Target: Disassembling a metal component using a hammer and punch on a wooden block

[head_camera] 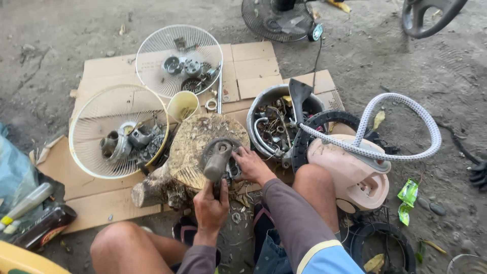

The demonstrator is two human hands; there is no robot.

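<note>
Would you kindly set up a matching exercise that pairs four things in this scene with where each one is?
Things:
1. hammer
2. cream fan guard
3. metal bowl
4. green wrapper

Places:
A. lying on the bare ground at the right
B. on the cardboard, at the left of the stump
C. gripped in the left hand over the tree stump
D. behind the right hand, full of scrap metal parts

Pairs: 1-C, 2-B, 3-D, 4-A

My left hand (210,205) is fisted tight, knuckles up, wrist straight out ahead of me. My right hand (251,165) reaches further forward, fingers curled down, forearm angling in from the right, knees bent either side.
</note>
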